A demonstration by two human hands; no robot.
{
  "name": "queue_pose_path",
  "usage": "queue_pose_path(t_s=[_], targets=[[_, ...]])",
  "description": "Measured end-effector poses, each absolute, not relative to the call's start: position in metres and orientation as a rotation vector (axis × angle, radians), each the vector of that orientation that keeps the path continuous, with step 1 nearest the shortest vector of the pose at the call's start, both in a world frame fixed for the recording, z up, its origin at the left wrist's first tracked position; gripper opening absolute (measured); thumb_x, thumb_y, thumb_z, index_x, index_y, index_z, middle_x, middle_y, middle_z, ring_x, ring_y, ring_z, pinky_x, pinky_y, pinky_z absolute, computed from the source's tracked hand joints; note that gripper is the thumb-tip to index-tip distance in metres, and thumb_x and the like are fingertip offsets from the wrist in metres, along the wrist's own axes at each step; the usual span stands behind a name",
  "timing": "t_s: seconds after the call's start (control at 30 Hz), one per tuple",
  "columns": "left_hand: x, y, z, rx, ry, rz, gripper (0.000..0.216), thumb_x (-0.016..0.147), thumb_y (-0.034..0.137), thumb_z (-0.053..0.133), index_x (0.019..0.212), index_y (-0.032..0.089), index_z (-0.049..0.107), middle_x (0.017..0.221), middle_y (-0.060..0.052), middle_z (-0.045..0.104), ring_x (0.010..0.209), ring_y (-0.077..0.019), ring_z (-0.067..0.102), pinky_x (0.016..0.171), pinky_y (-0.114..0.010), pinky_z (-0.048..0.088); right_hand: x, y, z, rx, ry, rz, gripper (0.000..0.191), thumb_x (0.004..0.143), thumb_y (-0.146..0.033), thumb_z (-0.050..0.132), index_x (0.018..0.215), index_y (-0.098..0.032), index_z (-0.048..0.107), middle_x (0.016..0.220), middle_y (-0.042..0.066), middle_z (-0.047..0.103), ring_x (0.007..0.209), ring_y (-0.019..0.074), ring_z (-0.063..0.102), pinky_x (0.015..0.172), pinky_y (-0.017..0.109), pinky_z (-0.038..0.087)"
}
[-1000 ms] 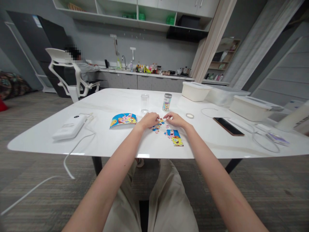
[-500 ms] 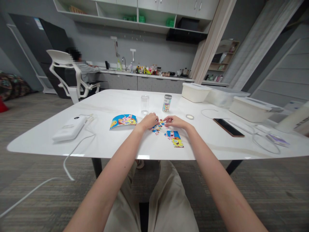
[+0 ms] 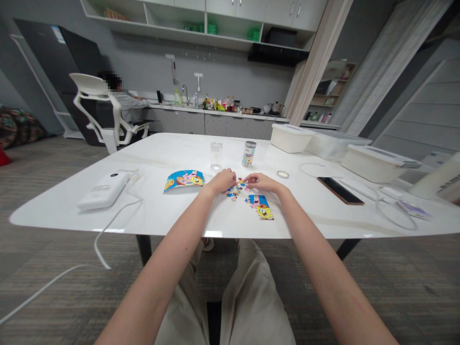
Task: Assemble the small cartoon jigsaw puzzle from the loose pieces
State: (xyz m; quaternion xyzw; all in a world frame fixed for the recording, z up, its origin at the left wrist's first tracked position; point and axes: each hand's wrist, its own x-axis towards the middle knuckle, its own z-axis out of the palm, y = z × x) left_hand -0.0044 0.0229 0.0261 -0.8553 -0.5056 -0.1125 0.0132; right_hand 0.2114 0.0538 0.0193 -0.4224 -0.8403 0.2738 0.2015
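Observation:
Loose jigsaw puzzle pieces (image 3: 233, 191) lie in a small pile on the white table in front of me. My left hand (image 3: 224, 180) is at the pile's left side, fingers bent together and tips down; what they pinch, if anything, is hidden. On the other side, my right hand (image 3: 260, 181) reaches into the pieces with thumb and forefinger apart, and no held piece shows. Just below it lies a partly joined puzzle section (image 3: 262, 207) with a yellow and a pink cartoon figure. A curved picture sheet (image 3: 184, 180) with similar figures rests left of my left hand.
Behind the pile stand a clear jar (image 3: 216, 155) and a lidded, labelled jar (image 3: 248, 154). A ring-shaped lid (image 3: 282, 174), a phone (image 3: 339, 190) and storage boxes (image 3: 292, 138) are to the right. A white power bank (image 3: 104, 190) with cables lies left. One person (image 3: 125, 103) sits farther back.
Both hands stay at the pile with only slight finger movement. The puzzle section, picture sheet and jars keep their places; the whole view shifts very slightly.

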Motion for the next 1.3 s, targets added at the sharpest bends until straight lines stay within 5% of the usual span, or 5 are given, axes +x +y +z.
queue_pose_path(t_s=[0.2,0.47,0.63,0.87,1.3], targets=[[-0.003,0.024,0.025,-2.658,-1.585,-0.333,0.027,0.090,0.028,0.053,0.110,0.016,0.067,0.114,-0.012,0.063,0.109,-0.0231,0.058,0.093,-0.031,0.046,0.209,0.056,0.017,-1.189,-2.350,0.734,0.028,0.078,-0.020,0.064,0.105,-0.014,0.070,0.076,0.001,0.065,0.065,0.0115,0.054,0.062,0.022,0.043],[-0.004,0.022,0.027,-2.693,-1.575,-0.426,0.019,0.085,0.026,0.059,0.100,0.016,0.065,0.108,-0.012,0.064,0.105,-0.0242,0.059,0.089,-0.034,0.047,0.205,0.051,0.019,-1.280,-2.385,0.609,0.030,0.085,-0.022,0.056,0.109,-0.013,0.072,0.073,0.001,0.065,0.063,0.0118,0.052,0.065,0.024,0.041],[0.001,0.024,0.028,-2.823,-1.647,-0.984,0.006,0.080,0.018,0.062,0.086,0.017,0.060,0.087,-0.004,0.067,0.085,-0.0182,0.062,0.079,-0.030,0.049,0.204,0.048,0.021,-1.268,-2.410,0.524,0.027,0.085,-0.019,0.056,0.104,-0.014,0.074,0.077,0.002,0.068,0.067,0.0116,0.054,0.067,0.022,0.041],[0.000,0.023,0.031,-2.687,-2.402,-2.033,0.021,0.071,0.016,0.073,0.085,0.016,0.057,0.073,-0.002,0.068,0.072,-0.0156,0.065,0.063,-0.025,0.046,0.196,0.048,0.020,-1.198,-2.396,0.377,0.025,0.084,-0.015,0.056,0.101,-0.017,0.075,0.087,0.005,0.070,0.076,0.0140,0.057,0.074,0.024,0.043],[0.006,0.019,0.033,-2.527,-2.467,-2.280,0.027,0.065,0.009,0.076,0.083,0.015,0.056,0.065,-0.002,0.067,0.069,-0.0150,0.067,0.060,-0.022,0.044,0.189,0.043,0.024,-1.047,-2.322,0.310,0.018,0.085,-0.024,0.059,0.084,-0.013,0.073,0.076,0.005,0.067,0.070,0.0139,0.056,0.066,0.025,0.041]])
